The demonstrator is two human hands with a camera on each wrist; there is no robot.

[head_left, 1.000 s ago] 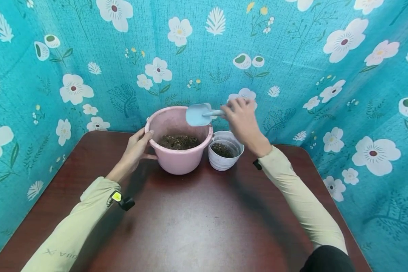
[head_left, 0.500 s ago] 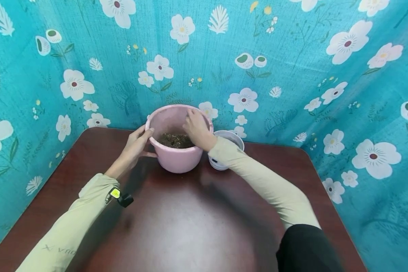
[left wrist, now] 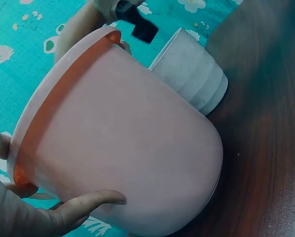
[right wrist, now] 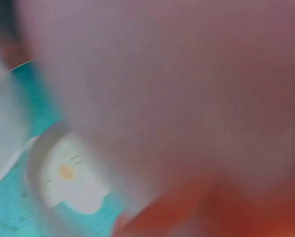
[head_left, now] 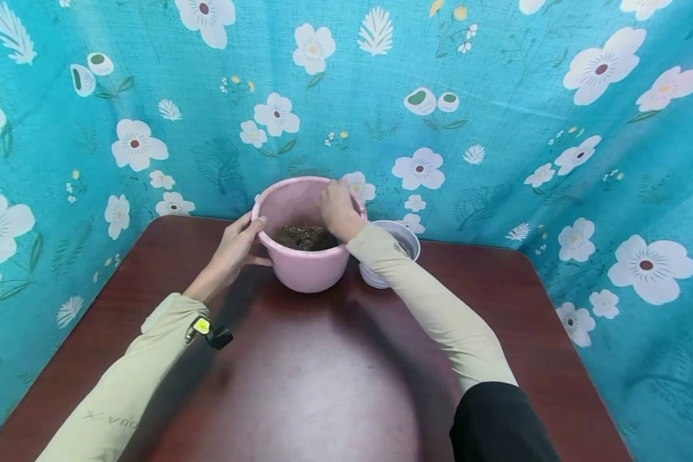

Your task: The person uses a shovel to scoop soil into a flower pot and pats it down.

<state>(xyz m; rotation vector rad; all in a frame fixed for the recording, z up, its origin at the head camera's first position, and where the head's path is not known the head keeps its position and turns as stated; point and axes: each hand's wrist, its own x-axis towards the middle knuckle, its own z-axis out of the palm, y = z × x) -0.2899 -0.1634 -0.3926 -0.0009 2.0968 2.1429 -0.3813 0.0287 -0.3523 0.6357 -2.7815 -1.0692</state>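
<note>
A pink plastic bucket (head_left: 310,273) stands at the far side of the table with dark soil (head_left: 303,238) inside. My left hand (head_left: 235,247) grips its left rim; in the left wrist view one finger (left wrist: 93,203) lies along the outer wall. My right hand (head_left: 339,208) is curled inside the bucket near the right wall, over the soil. The light blue hand trowel it held in the earlier view is hidden now. Right beside the bucket is a white ribbed pot (left wrist: 197,74), partly covered by my right sleeve in the head view. The right wrist view is blurred.
The brown table (head_left: 300,359) reaches toward me, with its back edge close to the curtain. A blue flowered curtain (head_left: 485,83) hangs behind the bucket and along both sides. A black wrist camera (head_left: 219,337) sits on my left cuff.
My right hand has swung left from above the white pot, carrying the trowel down into the bucket. It has since shifted only slightly there. My left hand keeps its grip on the rim.
</note>
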